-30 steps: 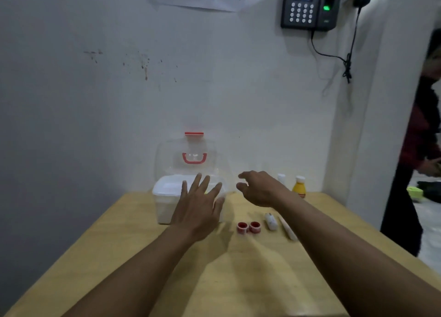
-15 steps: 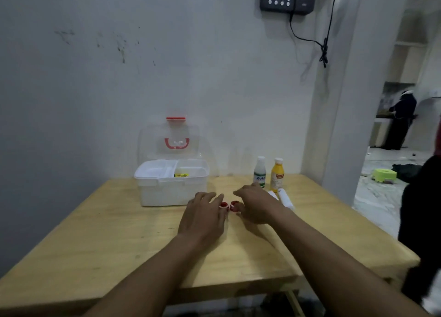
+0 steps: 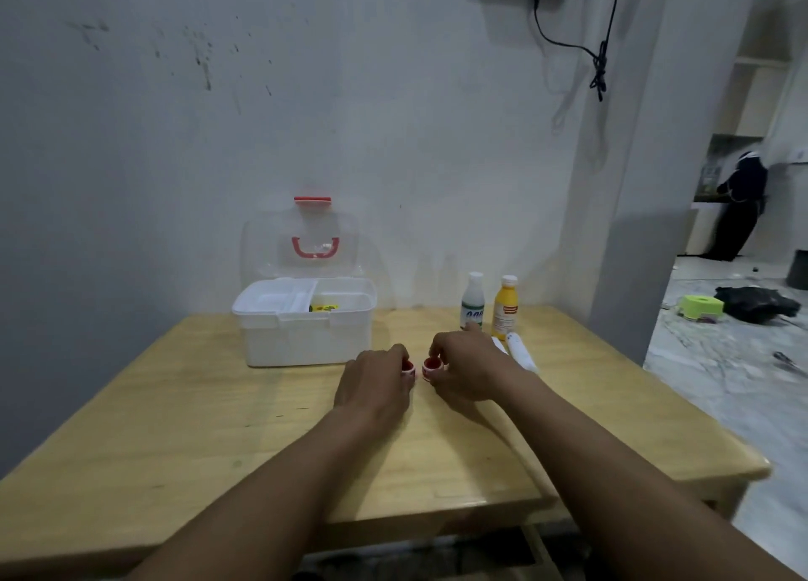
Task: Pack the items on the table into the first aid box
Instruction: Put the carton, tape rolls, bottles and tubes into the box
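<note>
A white first aid box (image 3: 306,340) stands open at the back of the wooden table (image 3: 175,427), its clear lid with a red handle leaning up against the wall. Something yellow lies in its inner tray. Two small red-and-white tape rolls sit side by side in front of it. My left hand (image 3: 376,384) closes its fingers on the left roll (image 3: 407,367). My right hand (image 3: 463,364) pinches the right roll (image 3: 432,367). Behind my right hand stand a white bottle (image 3: 473,300) and a yellow bottle (image 3: 506,307), with a white tube (image 3: 520,353) lying next to them.
The wall runs directly behind the box and bottles. The table's right edge borders a doorway to a tiled floor with a green object (image 3: 700,306) and dark cloth. A person (image 3: 741,204) stands far off in that room.
My view has dropped and pulled back from the table. Both hands came down from near the box onto the two tape rolls and closed around them.
</note>
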`<state>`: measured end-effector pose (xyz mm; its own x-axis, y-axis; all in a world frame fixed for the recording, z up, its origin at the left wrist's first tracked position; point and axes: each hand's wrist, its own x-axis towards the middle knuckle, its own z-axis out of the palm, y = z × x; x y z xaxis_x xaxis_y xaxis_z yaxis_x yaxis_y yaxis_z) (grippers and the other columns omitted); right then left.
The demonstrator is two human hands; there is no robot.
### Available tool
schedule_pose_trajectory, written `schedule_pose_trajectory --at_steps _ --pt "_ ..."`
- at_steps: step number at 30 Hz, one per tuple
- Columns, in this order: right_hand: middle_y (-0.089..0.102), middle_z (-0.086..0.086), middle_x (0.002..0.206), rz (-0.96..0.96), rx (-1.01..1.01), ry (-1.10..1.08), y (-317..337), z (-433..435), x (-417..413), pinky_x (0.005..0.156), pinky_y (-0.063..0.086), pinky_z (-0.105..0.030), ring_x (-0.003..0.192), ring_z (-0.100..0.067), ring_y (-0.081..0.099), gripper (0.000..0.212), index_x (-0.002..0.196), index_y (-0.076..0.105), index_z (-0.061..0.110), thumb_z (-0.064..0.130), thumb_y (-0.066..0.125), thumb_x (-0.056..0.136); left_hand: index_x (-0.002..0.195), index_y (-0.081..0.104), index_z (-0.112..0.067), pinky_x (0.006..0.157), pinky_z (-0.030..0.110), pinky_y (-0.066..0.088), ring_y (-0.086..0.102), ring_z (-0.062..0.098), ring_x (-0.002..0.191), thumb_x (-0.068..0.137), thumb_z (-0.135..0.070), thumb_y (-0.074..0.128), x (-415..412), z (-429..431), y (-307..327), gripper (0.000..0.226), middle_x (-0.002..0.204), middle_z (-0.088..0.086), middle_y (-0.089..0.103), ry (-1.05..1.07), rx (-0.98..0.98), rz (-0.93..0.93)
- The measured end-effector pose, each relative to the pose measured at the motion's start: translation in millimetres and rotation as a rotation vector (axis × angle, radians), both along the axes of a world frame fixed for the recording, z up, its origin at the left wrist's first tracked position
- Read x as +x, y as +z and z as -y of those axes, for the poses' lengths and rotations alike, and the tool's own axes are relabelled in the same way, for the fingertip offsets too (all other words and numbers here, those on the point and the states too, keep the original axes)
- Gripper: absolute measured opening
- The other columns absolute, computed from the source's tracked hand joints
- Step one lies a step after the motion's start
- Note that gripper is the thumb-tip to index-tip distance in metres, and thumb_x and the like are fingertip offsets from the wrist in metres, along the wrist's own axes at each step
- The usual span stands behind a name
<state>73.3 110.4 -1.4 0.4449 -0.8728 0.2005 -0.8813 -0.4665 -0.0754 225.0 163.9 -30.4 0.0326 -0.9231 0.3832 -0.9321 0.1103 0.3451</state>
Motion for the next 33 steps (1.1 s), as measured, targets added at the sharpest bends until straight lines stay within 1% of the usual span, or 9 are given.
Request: schedule_pose_trajectory --at_steps 4,9,12,16,21,24,26,29,33 --pt "0.068 -0.001 0.111 0.095 0.035 -0.022 1.6 2.9 -4.6 0.087 0.052 -0.037 0.106 -0.019 0.054 0.035 0.115 0.061 0.022 0.045 0.065 0.089 0.122 0.062 -0.018 0.086 0.037 0.054 0.064 0.022 0.102 0.095 -0.031 0.059 2.2 1.8 3.2 0.03 0.113 0.005 0.069 -0.028 0.034 -0.119" --pt "0.07 0.002 0.105 0.278 0.072 -0.044 15.7 3.7 -4.9 0.08 0.057 -0.036 0.093 -0.016 0.065 0.034 0.112 0.063 0.02 0.04 0.068 0.086 0.132 0.057 -0.016 0.086 0.038 0.054 0.064 0.026 0.105 0.093 -0.035 0.06 8.9 1.7 16.6 0.043 0.117 0.009 0.068 -0.024 -0.018 -0.079" --pt "0.072 0.001 0.096 0.369 0.071 -0.041 29.5 3.7 -2.6 0.076 0.056 -0.033 0.088 -0.015 0.067 0.032 0.108 0.065 0.019 0.039 0.07 0.084 0.123 0.065 -0.013 0.081 0.04 0.056 0.066 0.024 0.098 0.088 -0.036 0.064 14.9 -1.8 34.5 0.041 0.109 0.008 0.071 -0.018 -0.093 -0.117" --pt "0.072 0.0 0.094 0.447 0.072 -0.005 52.6 4.4 9.1 0.076 0.055 -0.034 0.087 -0.016 0.067 0.027 0.102 0.067 0.021 0.039 0.071 0.083 0.097 0.074 -0.014 0.076 0.041 0.057 0.066 0.02 0.085 0.085 -0.033 0.067 29.8 -7.0 66.2 0.023 0.092 0.003 0.073 -0.008 -0.149 -0.145" --pt "0.072 0.001 0.093 0.495 0.044 0.046 77.5 7.2 38.0 0.063 0.047 -0.027 0.085 -0.015 0.066 0.031 0.107 0.067 0.018 0.037 0.072 0.084 0.103 0.074 -0.012 0.077 0.038 0.057 0.066 0.018 0.085 0.086 -0.03 0.071 64.0 -11.3 99.8 0.025 0.098 0.003 0.073 0.036 -0.179 -0.182" --pt "0.072 0.002 0.085 0.514 0.028 0.079 89.8 11.7 61.2 0.062 0.051 -0.029 0.079 -0.016 0.066 0.031 0.103 0.07 0.013 0.037 0.073 0.084 0.093 0.075 -0.012 0.076 0.042 0.059 0.067 0.018 0.081 0.083 -0.029 0.072 92.4 -6.7 112.4 0.02 0.09 0.003 0.074 0.084 -0.174 -0.19" --pt "0.072 0.002 0.081 0.524 0.037 0.096 94.7 14.9 73.9 0.066 0.054 -0.034 0.073 -0.016 0.067 0.027 0.097 0.074 0.012 0.035 0.073 0.084 0.098 0.073 -0.012 0.08 0.043 0.058 0.068 0.02 0.085 0.082 -0.031 0.073 107.3 -3.5 117.5 0.024 0.093 0.003 0.074 0.119 -0.173 -0.203" --pt "0.072 0.003 0.082 0.534 0.04 0.132 101.2 26.0 98.0 0.068 0.054 -0.032 0.072 -0.011 0.064 0.024 0.096 0.074 0.015 0.036 0.073 0.084 0.118 0.066 -0.012 0.084 0.041 0.057 0.067 0.023 0.093 0.082 -0.031 0.074 130.9 4.2 122.7 0.042 0.106 0.005 0.072 0.167 -0.174 -0.223" --pt "0.073 0.001 0.091 0.508 0.055 0.172 105.8 43.0 130.2 0.071 0.054 -0.03 0.082 -0.013 0.066 0.028 0.102 0.073 0.017 0.038 0.074 0.084 0.093 0.074 -0.009 0.079 0.046 0.058 0.069 0.026 0.084 0.083 -0.03 0.074 161.4 19.6 122.5 0.024 0.089 0.009 0.074 0.216 -0.118 -0.214"
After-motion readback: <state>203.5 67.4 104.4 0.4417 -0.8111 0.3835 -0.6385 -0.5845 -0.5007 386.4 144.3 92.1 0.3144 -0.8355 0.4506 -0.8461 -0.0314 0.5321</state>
